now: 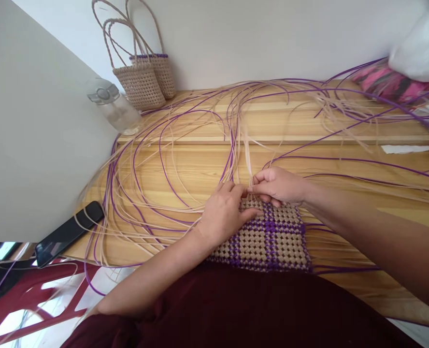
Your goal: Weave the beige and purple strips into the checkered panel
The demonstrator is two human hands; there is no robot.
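A woven panel (252,244) in beige and purple checks lies at the table's front edge, close against my body. Long loose strands (236,140) run out from its far and side edges. My left hand (227,205) rests on the panel's upper left, thumb stretched over the weave and fingertips curled at the far edge. Beside it, my right hand (278,186) pinches pale strands at that same edge, thumb against index finger. Both hands nearly meet there. The left fingertips are partly hidden, so what they grip is unclear.
Two small woven bags (140,87) lean against the wall at back left, next to a clear bottle (115,108). A black phone (69,234) lies at the left edge. A red chair (36,309) stands below. Pink plastic packaging (384,82) sits at back right.
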